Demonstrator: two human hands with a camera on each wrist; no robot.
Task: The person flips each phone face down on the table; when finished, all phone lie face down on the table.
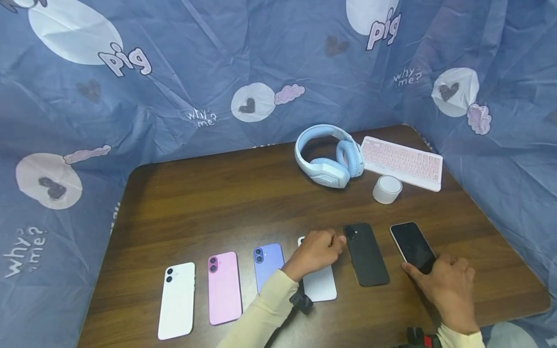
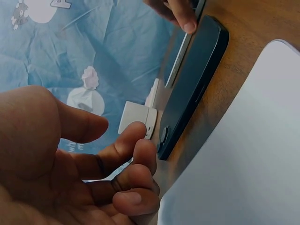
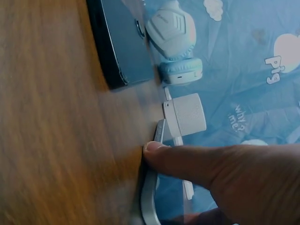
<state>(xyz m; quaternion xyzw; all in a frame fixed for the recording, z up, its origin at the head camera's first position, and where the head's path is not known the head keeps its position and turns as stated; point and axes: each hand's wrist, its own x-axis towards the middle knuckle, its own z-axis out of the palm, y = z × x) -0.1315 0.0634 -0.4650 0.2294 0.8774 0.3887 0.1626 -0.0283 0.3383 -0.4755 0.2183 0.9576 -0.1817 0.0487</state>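
Note:
At the right end of a row of phones, my right hand (image 1: 450, 286) holds a smartphone (image 1: 412, 245) by its near end, its dark screen facing up. The right thumb (image 3: 180, 159) presses on that phone's silvery side edge. My left hand (image 1: 316, 251) is over a pale phone (image 1: 321, 286) and covers its upper part in the head view. Its fingers (image 2: 140, 178) are loosely bent with nothing between them. A black phone (image 1: 367, 256), camera side up, lies between the two hands.
Left of my left hand lie a blue-violet phone (image 1: 267, 261), a pink phone (image 1: 225, 290) and a white phone (image 1: 177, 302). Farther back are light-blue headphones (image 1: 324, 171), a small white cylinder (image 1: 387, 189) and a pink-and-white keyboard (image 1: 402, 162). A blue printed cloth (image 1: 196, 72) hangs around the table.

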